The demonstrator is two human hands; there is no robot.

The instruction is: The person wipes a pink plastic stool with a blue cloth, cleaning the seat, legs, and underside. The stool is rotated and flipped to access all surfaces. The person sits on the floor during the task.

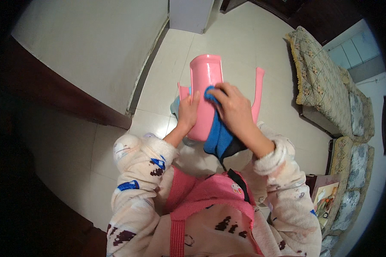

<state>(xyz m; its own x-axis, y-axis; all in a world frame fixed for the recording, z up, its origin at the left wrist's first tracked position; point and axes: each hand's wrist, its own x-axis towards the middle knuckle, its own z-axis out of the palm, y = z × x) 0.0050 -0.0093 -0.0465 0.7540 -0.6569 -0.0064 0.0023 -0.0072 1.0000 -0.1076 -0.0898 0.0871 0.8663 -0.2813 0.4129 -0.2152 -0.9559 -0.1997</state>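
Observation:
In front of me is a curved pink plastic panel (207, 72) with raised side edges, part of a larger moulded plastic item. My left hand (189, 110) grips the panel's left edge, thumb lying on its face. Bunched under the fingers of my right hand (234, 104) is a blue cloth (217, 131) with a dark underside, pressed against the panel. The cloth's loose end hangs down towards my apron. A slim pink plastic arm (258, 86) rises to the right of my right hand. Pale blue plastic (174, 107) shows behind my left hand; how these parts join is hidden.
Light floor tiles (160, 77) lie beneath. A white wall (93, 48) with a dark wooden edge (80, 102) stands at left. On the right are a sofa with a fringed floral cover (321, 80), patterned cushions (357, 170) and a small table (324, 199) bearing items.

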